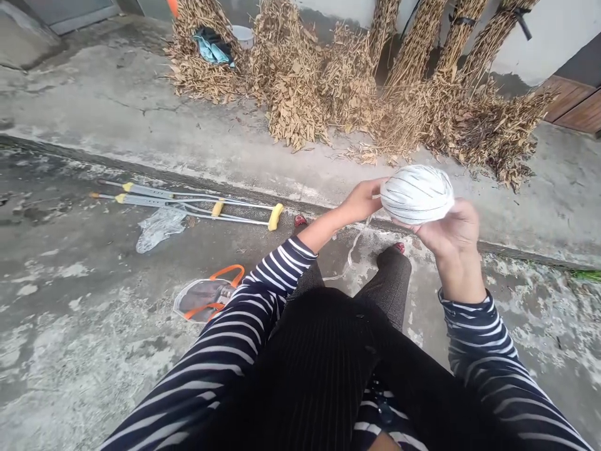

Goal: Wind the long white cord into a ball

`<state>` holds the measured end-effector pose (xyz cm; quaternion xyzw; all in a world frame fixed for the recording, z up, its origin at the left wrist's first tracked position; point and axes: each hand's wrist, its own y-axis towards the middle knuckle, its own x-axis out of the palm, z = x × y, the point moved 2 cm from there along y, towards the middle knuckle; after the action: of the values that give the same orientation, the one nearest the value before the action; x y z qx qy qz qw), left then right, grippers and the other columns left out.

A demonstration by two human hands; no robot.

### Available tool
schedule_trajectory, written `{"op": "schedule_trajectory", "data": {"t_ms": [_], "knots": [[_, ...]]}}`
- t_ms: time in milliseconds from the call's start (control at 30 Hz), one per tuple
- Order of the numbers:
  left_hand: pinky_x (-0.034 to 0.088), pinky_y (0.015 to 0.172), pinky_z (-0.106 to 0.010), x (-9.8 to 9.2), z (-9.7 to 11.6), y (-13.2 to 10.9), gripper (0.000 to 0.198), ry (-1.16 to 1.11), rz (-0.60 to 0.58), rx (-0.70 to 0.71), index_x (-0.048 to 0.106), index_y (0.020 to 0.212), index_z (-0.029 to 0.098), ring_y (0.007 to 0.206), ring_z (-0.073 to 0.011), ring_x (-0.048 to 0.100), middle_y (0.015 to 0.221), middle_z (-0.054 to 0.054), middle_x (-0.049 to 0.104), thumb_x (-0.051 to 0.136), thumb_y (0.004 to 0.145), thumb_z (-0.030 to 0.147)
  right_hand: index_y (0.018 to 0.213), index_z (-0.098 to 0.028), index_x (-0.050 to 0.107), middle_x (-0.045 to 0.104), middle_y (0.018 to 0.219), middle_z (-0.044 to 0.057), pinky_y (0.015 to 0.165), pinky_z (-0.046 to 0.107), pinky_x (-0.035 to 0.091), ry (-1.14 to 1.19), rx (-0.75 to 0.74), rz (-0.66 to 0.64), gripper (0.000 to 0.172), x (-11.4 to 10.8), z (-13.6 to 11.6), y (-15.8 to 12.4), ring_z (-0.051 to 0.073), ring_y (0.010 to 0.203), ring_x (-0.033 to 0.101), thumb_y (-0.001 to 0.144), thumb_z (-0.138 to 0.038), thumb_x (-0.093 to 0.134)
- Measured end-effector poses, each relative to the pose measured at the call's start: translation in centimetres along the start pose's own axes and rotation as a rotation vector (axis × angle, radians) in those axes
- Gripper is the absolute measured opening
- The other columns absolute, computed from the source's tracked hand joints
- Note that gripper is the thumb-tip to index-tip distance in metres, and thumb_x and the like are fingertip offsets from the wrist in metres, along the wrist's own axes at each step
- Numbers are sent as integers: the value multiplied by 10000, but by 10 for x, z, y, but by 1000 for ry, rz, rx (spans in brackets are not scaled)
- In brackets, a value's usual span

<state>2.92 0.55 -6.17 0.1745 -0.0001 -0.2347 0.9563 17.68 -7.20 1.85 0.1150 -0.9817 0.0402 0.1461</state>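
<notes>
A large ball of white flat cord [417, 195] with thin dark lines is held up in front of me. My right hand [453, 232] supports it from below and from the right, its fingers partly hidden behind the ball. At the ball's left side, my left hand [361, 202] has its fingers closed on the wound cord, with the fingertips partly hidden. A loose pale strand [352, 254] hangs beneath my left hand and trails down toward my legs.
Bundles of dried plant stalks [295, 81] lean against the wall beyond a low concrete step [117, 125]. On the left lie crutches [201, 205], a clear plastic bag [161, 228] and a grey bag with orange handles [201, 299]. A blue-and-black cloth [213, 47] rests on the stalks.
</notes>
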Motion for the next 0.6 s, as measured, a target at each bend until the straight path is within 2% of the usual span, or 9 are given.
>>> {"op": "schedule_trajectory", "data": {"t_ms": [67, 133, 267, 400, 500, 600], "knots": [[492, 934, -340, 7, 5, -2, 310, -5, 12, -32, 729, 1058, 109, 1049, -237, 656, 983, -69, 749, 621, 939, 373, 1244, -263, 634, 692, 1282, 99, 979, 697, 518, -1, 1, -1, 657, -3, 2, -2, 398, 1381, 527, 626, -429, 779], [487, 873, -301, 12, 1, -5, 304, -12, 13, -44, 731, 963, 102, 948, -201, 662, 898, -49, 739, 582, 955, 368, 1274, -283, 629, 693, 1299, 84, 972, 678, 535, 21, -9, 9, 685, -5, 0, -4, 392, 1373, 538, 615, -390, 785], [450, 759, -236, 17, -21, -14, 287, -18, -23, -74, 722, 891, 101, 750, -131, 625, 760, -23, 717, 530, 956, 304, 1278, -311, 624, 703, 1303, 51, 846, 585, 633, 119, -69, 35, 699, -10, -14, -7, 363, 1266, 628, 590, -269, 739], [415, 712, -215, 14, -42, -31, 275, 21, -42, -179, 718, 850, 98, 694, -103, 590, 779, -46, 740, 519, 938, 265, 1290, -259, 613, 715, 1280, 70, 705, 444, 689, 210, -160, -7, 730, -16, -36, -4, 308, 1143, 692, 569, -165, 680], [392, 667, -206, 9, -52, -43, 269, 55, -50, -217, 718, 869, 106, 653, -92, 561, 810, -48, 756, 508, 935, 261, 1284, -286, 606, 719, 1260, 55, 722, 437, 693, 202, -237, -32, 712, -19, -54, -3, 303, 1153, 687, 593, -143, 698], [415, 693, -204, 3, -61, -49, 236, 47, -73, -223, 715, 909, 114, 681, -100, 595, 799, -43, 757, 528, 926, 256, 1219, -320, 629, 721, 1248, 15, 812, 393, 681, 145, -282, -47, 642, -19, -72, -4, 294, 1322, 600, 612, -154, 758]]}}
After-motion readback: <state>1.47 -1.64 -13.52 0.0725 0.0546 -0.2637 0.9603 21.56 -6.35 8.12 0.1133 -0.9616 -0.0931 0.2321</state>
